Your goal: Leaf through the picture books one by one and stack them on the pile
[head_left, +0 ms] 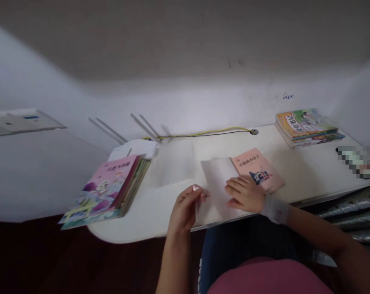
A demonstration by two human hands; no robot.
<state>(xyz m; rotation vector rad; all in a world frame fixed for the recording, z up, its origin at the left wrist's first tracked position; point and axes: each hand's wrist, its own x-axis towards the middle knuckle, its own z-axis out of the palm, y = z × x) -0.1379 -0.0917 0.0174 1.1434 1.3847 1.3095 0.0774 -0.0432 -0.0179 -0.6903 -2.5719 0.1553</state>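
Desk (304, 171), white and round-ended, carries the lot; taking the right hand as the clock's centre, with twelve toward the wall, one stack (111, 188) of books sits well off at nine and another stack (310, 124) between one and two. Next in size comes the pink book (252, 157), face up near twelve to one, partly behind the right hand. It looks thin and light, with a soft cover that should bend readily, so the spine or a whole long edge seems the safest hold; a corner alone might crease. A pale sheet (214, 179) reaches from the book toward ten; whether the two are joined, I cannot tell. It looks thinner and limper, probably smooth enough to slide, and would be best pinned flat or pinched at its outer edge. Farther out at ten lie a clear sheet (172, 165) and, beyond it, a router (146, 149). The right hand (248, 194) is spread, palm down on the pale sheet by the book, pressing rather than gripping. At nine, the left hand (185, 208) pinches a light piece (196, 187) between thumb and fingers; blur hides what it is, though it seems nearly weightless and easily crumpled.
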